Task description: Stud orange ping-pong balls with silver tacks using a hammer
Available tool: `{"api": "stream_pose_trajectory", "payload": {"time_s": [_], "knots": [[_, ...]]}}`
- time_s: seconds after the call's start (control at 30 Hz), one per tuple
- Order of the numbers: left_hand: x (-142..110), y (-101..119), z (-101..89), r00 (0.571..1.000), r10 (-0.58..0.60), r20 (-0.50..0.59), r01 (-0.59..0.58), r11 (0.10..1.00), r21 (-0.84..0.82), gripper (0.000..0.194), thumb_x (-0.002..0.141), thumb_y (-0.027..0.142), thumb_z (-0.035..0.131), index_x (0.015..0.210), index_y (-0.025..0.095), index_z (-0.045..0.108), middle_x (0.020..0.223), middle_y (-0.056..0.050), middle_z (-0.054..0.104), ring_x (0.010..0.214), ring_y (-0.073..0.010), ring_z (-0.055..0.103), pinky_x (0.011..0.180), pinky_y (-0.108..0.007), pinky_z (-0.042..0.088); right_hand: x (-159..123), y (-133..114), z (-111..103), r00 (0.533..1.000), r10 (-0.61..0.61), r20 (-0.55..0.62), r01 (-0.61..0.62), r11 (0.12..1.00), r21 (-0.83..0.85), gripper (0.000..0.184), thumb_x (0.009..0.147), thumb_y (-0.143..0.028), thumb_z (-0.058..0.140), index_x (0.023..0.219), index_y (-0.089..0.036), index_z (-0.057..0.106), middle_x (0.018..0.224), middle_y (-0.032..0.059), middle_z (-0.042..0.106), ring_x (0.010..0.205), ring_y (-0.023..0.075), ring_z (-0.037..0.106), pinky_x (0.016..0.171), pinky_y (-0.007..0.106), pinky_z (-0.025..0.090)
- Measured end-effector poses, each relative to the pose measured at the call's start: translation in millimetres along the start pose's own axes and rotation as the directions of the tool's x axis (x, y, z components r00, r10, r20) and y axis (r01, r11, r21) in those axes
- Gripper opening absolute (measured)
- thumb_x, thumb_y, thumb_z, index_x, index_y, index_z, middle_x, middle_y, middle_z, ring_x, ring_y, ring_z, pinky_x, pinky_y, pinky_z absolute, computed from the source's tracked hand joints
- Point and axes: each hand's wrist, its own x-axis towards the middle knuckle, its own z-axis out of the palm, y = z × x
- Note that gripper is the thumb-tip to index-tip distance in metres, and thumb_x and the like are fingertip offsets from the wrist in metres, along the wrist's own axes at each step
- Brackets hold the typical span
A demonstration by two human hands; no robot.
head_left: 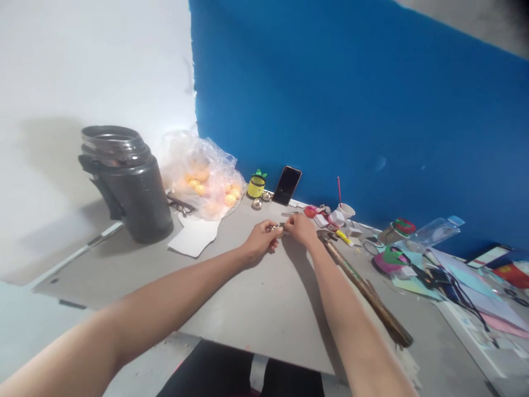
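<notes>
My left hand is closed, thumb and fingers pinching a small silvery metal piece above the grey table. My right hand meets it from the other side, fingertips pinched together at the same piece. The piece is too small and too covered by fingers to name its kind. Behind the hands, a phone leans upright against the blue wall. Two shiny silver balls lie left of it, by a small yellow pot with a green top. A hammer with a wooden handle lies beside my right forearm.
A large black flask stands open at the left, near a clear bag of orange fruit and white paper. Rightward are a paper cup, small boxes, a clear bottle, cables and coloured papers.
</notes>
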Motion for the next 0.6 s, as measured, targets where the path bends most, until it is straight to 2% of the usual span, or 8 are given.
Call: {"api": "stream_pose_trajectory", "payload": {"time_s": [0.1,0.23,0.4,0.5,0.6], "knots": [[0.2,-1.0,-0.2,1.0,0.005,0.002,-0.005,1.0,0.009,0.033,0.083,0.043,0.077,0.093,0.017,0.059,0.069,0.0,0.062,0.052,-0.0108,0.058,0.046,-0.023,0.049,1.0,4.3,1.6,1.0,-0.011,0.022,0.01,0.999,0.048,0.02,0.089,-0.027,0.06,0.093,-0.02,0.079,0.093,0.0039,0.078,0.083,0.0162,0.068,0.065,0.023,0.042],[0.4,-2.0,-0.8,1.0,0.017,0.011,-0.017,1.0,0.014,0.035,0.083,0.045,0.077,0.094,0.016,0.06,0.069,-0.001,0.062,0.053,-0.0113,0.059,0.047,-0.023,0.05,2.2,5.4,0.5,0.998,-0.013,0.054,0.009,0.997,0.073,0.021,0.087,-0.037,0.067,0.095,-0.024,0.082,0.095,0.0021,0.078,0.086,0.0176,0.069,0.068,0.024,0.043],[0.4,-2.1,-1.3,1.0,0.009,0.016,-0.009,1.0,-0.007,0.037,0.082,0.045,0.079,0.093,0.016,0.06,0.073,-0.002,0.065,0.052,-0.0105,0.058,0.047,-0.023,0.05,3.9,2.2,-5.5,0.991,-0.034,0.129,0.026,0.998,0.059,0.019,0.086,-0.032,0.067,0.095,-0.027,0.083,0.094,0.0002,0.079,0.088,0.0163,0.07,0.068,0.022,0.044],[0.0,-1.5,-1.1,1.0,0.008,0.021,-0.008,1.0,-0.023,0.036,0.081,0.045,0.08,0.092,0.016,0.06,0.07,-0.001,0.064,0.051,-0.0104,0.058,0.046,-0.023,0.05,4.7,-0.1,-6.7,0.992,-0.01,0.128,0.011,1.0,-0.001,0.018,0.086,-0.03,0.068,0.096,-0.026,0.083,0.1,0.0024,0.079,0.093,0.018,0.071,0.072,0.023,0.046],[-0.7,-0.5,-0.8,1.0,0.012,0.028,-0.011,1.0,-0.026,0.035,0.082,0.043,0.08,0.091,0.016,0.059,0.07,-0.001,0.063,0.052,-0.0104,0.059,0.046,-0.023,0.05,5.7,-3.9,-5.5,0.995,0.043,0.088,-0.036,0.996,-0.084,0.021,0.085,-0.031,0.07,0.101,-0.023,0.081,0.108,0.0087,0.078,0.102,0.0238,0.072,0.08,0.029,0.049]]}}
